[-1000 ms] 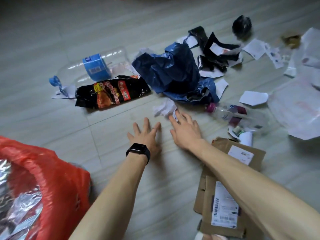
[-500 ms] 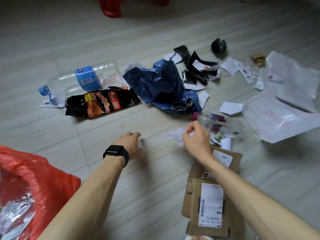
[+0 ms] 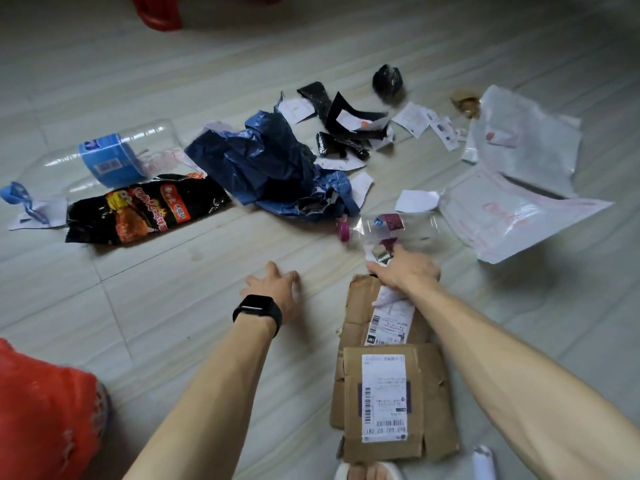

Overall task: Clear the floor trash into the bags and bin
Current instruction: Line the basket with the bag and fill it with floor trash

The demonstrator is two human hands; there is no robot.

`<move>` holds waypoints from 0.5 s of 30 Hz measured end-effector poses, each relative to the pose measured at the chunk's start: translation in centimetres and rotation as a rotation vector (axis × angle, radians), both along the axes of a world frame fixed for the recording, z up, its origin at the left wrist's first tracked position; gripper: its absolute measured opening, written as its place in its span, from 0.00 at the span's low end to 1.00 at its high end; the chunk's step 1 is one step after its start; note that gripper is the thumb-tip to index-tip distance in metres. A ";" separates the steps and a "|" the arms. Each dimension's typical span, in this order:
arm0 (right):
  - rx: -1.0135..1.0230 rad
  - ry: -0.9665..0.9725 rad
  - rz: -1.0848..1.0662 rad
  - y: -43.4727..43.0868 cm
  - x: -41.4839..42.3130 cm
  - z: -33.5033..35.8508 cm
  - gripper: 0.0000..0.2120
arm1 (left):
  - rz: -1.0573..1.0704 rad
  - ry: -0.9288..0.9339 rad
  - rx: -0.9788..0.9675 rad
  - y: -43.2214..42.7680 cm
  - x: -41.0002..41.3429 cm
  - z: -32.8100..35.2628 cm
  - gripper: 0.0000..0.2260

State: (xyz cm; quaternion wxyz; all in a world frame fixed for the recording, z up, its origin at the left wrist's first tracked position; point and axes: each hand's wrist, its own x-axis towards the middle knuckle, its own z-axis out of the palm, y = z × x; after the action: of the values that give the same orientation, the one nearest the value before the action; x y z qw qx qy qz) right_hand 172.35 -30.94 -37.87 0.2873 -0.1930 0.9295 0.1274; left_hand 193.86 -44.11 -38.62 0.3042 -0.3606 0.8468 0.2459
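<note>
The right hand (image 3: 403, 271), curled around a white paper wad (image 3: 384, 299) over the flattened cardboard boxes (image 3: 388, 393), reaches for the small clear bottle (image 3: 391, 230) just beyond — the wad may slip — while the left hand (image 3: 273, 289) rests loosely spread and empty on the floor (image 3: 173, 306).

the floor (image 3: 173, 299) is smooth pale tile with a faint streaked grain and a dull sheen. the blue bag (image 3: 266, 161) is thin crinkled plastic, glossy on its folds. the snack wrapper (image 3: 145, 209) is shiny black printed film. both bottles (image 3: 114, 157) (image 3: 394, 230) are clear glossy plastic. the flattened boxes (image 3: 388, 393) are matt brown cardboard with smooth white paper labels. the mailers (image 3: 512, 202) look like white plastic film with a soft sheen. the red bag (image 3: 45, 410) is thin plastic.
</note>
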 end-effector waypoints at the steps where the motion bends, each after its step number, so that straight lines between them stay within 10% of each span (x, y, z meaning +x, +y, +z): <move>1: -0.040 0.036 0.011 -0.2 0.8 -0.5 0.27 | -0.014 -0.008 -0.008 0.2 0.2 0.0 0.23; 9: -0.497 -0.107 0.164 0.6 2.8 -1.0 0.13 | 0.005 0.063 0.042 -0.6 0.8 0.2 0.23; 15: -0.846 -0.021 -0.007 2.8 0.9 2.0 0.11 | 0.030 0.490 -0.109 -0.1 -5.1 2.1 0.19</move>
State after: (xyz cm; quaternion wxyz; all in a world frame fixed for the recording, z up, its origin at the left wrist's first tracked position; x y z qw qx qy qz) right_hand 173.28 -28.18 -35.90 0.1927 -0.2920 0.8975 -0.2685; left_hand 188.80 -44.21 -36.50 0.0660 -0.3187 0.9018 0.2844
